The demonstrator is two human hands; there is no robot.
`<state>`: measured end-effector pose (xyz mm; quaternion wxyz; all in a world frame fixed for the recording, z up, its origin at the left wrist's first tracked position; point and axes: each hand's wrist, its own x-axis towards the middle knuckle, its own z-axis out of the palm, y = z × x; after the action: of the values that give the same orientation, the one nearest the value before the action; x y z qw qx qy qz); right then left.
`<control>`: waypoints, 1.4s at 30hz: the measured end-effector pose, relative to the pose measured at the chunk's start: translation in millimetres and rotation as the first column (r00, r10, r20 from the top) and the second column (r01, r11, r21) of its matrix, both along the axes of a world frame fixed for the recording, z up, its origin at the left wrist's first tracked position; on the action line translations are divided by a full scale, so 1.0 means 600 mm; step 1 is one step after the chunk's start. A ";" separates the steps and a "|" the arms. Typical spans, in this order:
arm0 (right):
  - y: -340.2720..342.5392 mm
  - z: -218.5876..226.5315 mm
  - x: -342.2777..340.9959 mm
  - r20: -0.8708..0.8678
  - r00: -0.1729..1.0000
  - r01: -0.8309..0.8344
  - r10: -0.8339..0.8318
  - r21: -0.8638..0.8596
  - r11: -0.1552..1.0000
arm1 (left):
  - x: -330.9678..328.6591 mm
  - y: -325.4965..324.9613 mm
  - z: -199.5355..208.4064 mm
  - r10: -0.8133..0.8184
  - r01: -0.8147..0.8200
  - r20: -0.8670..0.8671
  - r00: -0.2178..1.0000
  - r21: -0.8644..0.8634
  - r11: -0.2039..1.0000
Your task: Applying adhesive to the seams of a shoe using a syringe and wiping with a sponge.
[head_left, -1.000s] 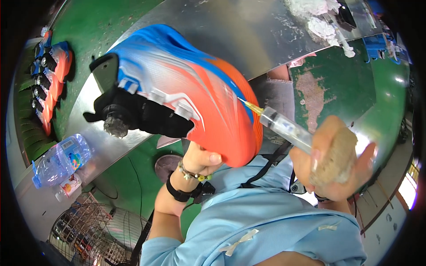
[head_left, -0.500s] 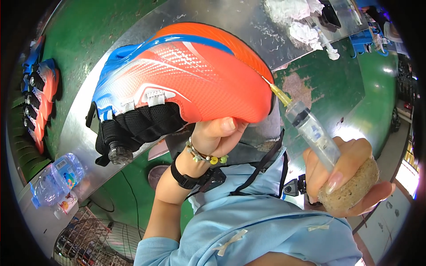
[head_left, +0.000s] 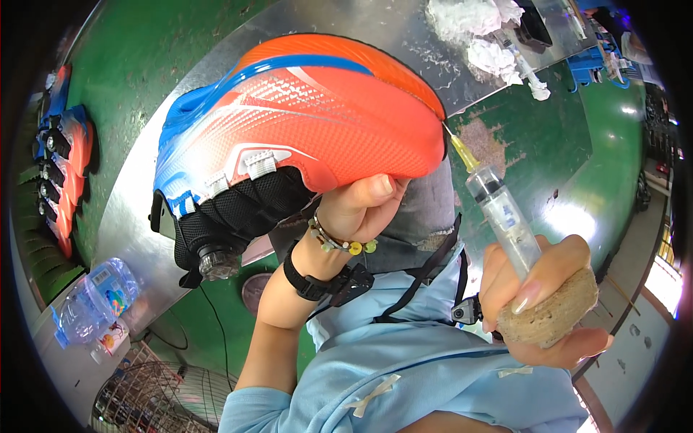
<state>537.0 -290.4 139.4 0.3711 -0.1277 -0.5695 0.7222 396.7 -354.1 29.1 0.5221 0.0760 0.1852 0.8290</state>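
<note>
An orange-red and blue sports shoe (head_left: 339, 115) with a black tongue and a dial is tilted on its side in front of me. My left hand (head_left: 364, 206) grips it by the toe from below, its thumb showing and other fingers partly hidden. In my right hand (head_left: 541, 289) are a clear syringe (head_left: 505, 216) with a yellow needle hub and a tan, rounded spongy block (head_left: 552, 310). The thin needle tip meets, or nearly meets, the sole edge at the toe; exact contact is hard to tell.
Behind the shoe is a metal table (head_left: 375, 22), with crumpled white tissue (head_left: 462, 18) and another syringe (head_left: 527, 68) at its far right. Several similar shoes (head_left: 68, 159) stand at left. A plastic bottle (head_left: 97, 299) lies left, above a wire fan guard (head_left: 162, 397).
The shoe has tipped slightly, its toe rising and its dial end dropping a little. My right hand with the syringe and block has shifted left and a bit lower; the needle still follows the sole edge.
</note>
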 end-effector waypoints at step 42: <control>0.073 -0.084 -0.014 0.035 0.934 0.342 -0.355 0.195 0.919 | -0.459 -0.192 0.052 0.572 -0.606 -0.243 0.783 -0.505 0.615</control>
<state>528.6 -246.7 89.2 0.4840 -0.2171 -0.6150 0.5834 121.2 -469.1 60.2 0.2140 -0.1209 0.4483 0.8594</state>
